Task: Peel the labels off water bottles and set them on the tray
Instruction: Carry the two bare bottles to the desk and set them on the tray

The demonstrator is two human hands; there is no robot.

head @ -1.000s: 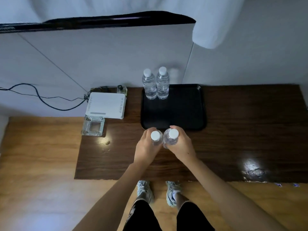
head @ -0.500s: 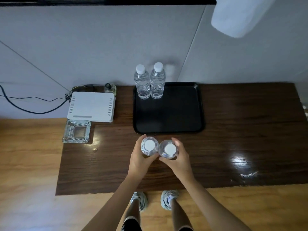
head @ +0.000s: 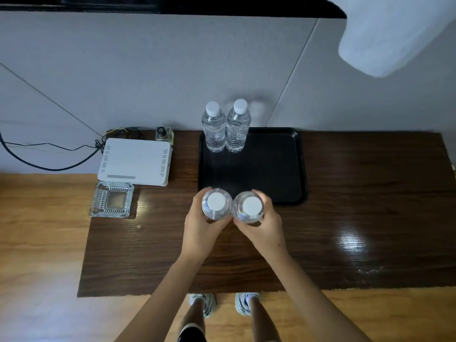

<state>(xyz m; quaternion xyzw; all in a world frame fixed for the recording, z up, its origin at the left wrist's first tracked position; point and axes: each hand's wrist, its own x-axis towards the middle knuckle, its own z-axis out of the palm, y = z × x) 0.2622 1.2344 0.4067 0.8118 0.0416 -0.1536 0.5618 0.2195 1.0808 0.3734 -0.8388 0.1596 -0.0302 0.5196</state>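
Observation:
Two clear water bottles with white caps, seen from above, stand side by side just in front of the black tray [head: 276, 169]. My left hand [head: 201, 225] grips the left bottle [head: 216, 203]. My right hand [head: 262, 228] grips the right bottle [head: 249, 207]. Both bottles are upright and touch each other over the dark wooden table [head: 357, 193], at the tray's near edge. Two more bare bottles [head: 214, 130] [head: 237, 129] stand together at the tray's far left corner. I see no labels on any of them.
A white router box [head: 135, 161] with cables lies left of the tray, and a glass ashtray [head: 112, 202] sits in front of it. A small glass bottle [head: 164, 135] stands by the wall. The wall runs right behind the table.
Both hands have lifted the two bottles closer to the camera and slightly toward the tray's near edge. The view has tilted down.

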